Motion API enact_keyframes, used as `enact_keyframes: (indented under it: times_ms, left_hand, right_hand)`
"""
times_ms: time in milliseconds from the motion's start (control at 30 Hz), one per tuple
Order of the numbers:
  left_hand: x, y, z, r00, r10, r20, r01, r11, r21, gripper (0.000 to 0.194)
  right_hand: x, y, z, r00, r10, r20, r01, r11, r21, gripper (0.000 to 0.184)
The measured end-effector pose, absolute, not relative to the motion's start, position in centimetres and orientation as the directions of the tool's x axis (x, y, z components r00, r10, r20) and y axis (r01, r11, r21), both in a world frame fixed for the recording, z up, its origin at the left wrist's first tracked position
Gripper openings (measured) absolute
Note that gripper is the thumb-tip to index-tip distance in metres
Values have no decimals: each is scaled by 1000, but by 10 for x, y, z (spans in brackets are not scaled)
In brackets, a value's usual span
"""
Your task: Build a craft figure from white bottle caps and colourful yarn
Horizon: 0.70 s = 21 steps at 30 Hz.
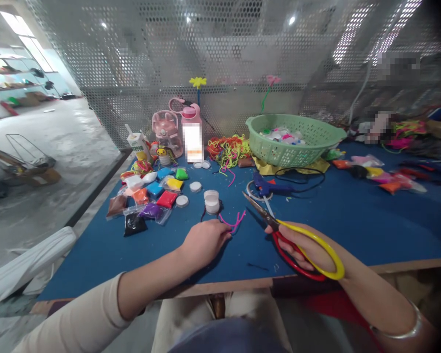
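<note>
My left hand (205,245) is closed near the table's front, its fingertips pinching pink cord (236,223) whose thin ends stick out to the right. Just beyond that hand stands a small white round container (211,201), with dark strands at its base. My right hand (297,244) is wrapped round a pair of scissors (275,223) with one red and one yellow handle. Their blades point up and left over the table, seemingly closed together. Past the blade tips lies a blue glue gun (268,187) with a pale glue stick, beside a roll of tape (255,192).
Bags of coloured clay (167,198) and white lids (182,201) lie at left. Farther back are a pink bottle (191,115), tangled bright cords (230,151) and a green basket (297,147). More small bags (382,176) lie at right. Perforated metal mesh (224,54) rises behind the table.
</note>
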<state>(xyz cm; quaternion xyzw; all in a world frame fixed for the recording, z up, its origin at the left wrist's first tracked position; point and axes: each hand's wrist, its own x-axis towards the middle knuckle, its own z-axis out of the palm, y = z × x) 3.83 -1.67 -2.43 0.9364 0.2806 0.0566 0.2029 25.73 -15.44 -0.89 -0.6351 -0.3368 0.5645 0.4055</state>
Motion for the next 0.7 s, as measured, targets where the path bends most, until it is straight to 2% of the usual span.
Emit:
enact_keyframes:
  times_ms: [100, 167, 267, 367, 433, 533, 700]
  left_hand:
    - [34, -20, -10, 819, 574, -10, 521, -734, 436, 43]
    - [31, -15, 7, 801, 598, 39, 514, -719, 467, 38]
    - [31, 16, 35, 717, 666, 205, 502, -697, 512, 29]
    - [49, 70, 46, 595, 734, 328, 555, -670, 492, 33]
    - [73, 104, 41, 680, 683, 267, 541, -713, 446, 35]
    - [115, 136, 19, 813, 563, 148, 464, -780, 420, 25]
    - [160, 149, -19, 860, 511, 22, 461, -793, 399, 31]
  right_hand:
    - [263, -158, -9, 156, 903, -400, -68, -395, -916, 42]
    - [266, -159, -11, 164, 911, -379, -92, -368, -925, 41]
    - [271, -156, -11, 169, 929, -329, -138, -309, -941, 43]
    - [276, -140, -2, 171, 951, -257, -168, -228, -959, 49]
    - [280, -121, 11, 191, 964, -187, -146, -160, -976, 52]
    - [286, -86, 33, 211, 973, -95, -91, -77, -993, 52]
    - [295, -50, 41, 196, 977, -78, -163, -46, -986, 41]
